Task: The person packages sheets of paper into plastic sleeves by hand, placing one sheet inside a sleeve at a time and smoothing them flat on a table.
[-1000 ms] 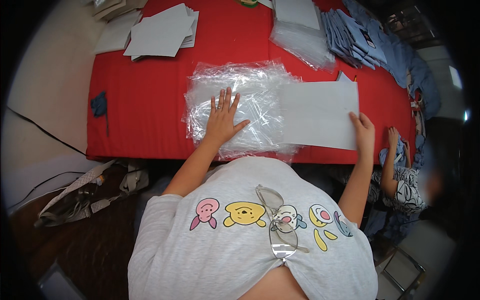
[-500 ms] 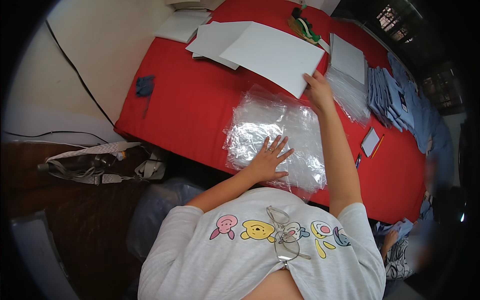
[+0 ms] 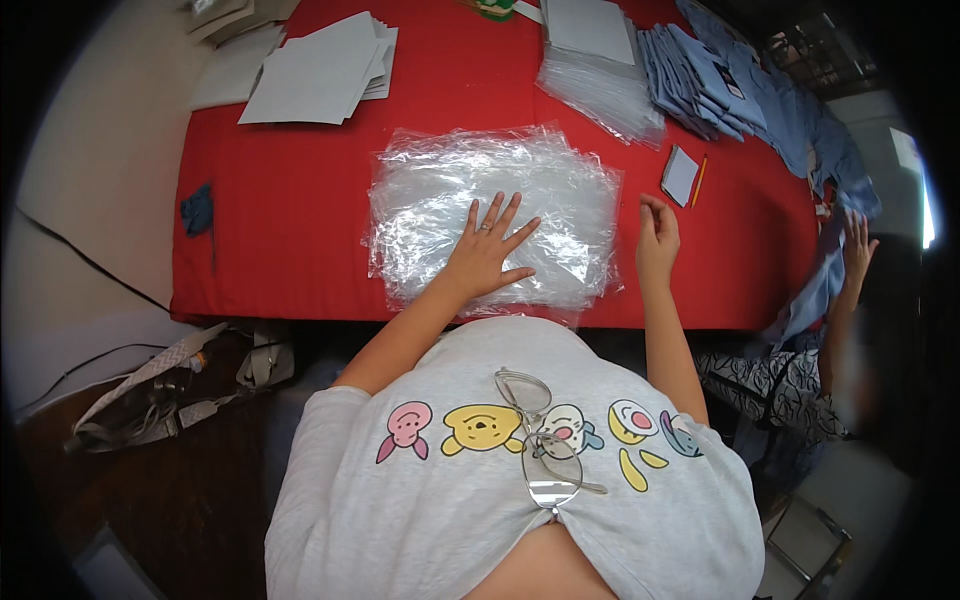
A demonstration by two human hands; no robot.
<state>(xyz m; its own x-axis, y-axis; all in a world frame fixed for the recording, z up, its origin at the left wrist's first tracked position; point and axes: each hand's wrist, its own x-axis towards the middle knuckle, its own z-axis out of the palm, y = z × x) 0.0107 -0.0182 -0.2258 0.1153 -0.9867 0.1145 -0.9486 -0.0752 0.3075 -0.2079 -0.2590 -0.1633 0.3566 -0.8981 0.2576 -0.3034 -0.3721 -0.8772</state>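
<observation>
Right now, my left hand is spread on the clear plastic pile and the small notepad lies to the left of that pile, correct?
Not quite: the head view shows the small notepad to the right of the clear plastic pile. Your left hand is indeed spread on that pile.

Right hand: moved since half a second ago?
Yes, toward the person: the right hand was beyond the small notepad, and is now on its near side.

The right hand (image 3: 657, 240) has released the white sheet (image 3: 308, 75) onto the stack (image 3: 381, 78).
</observation>
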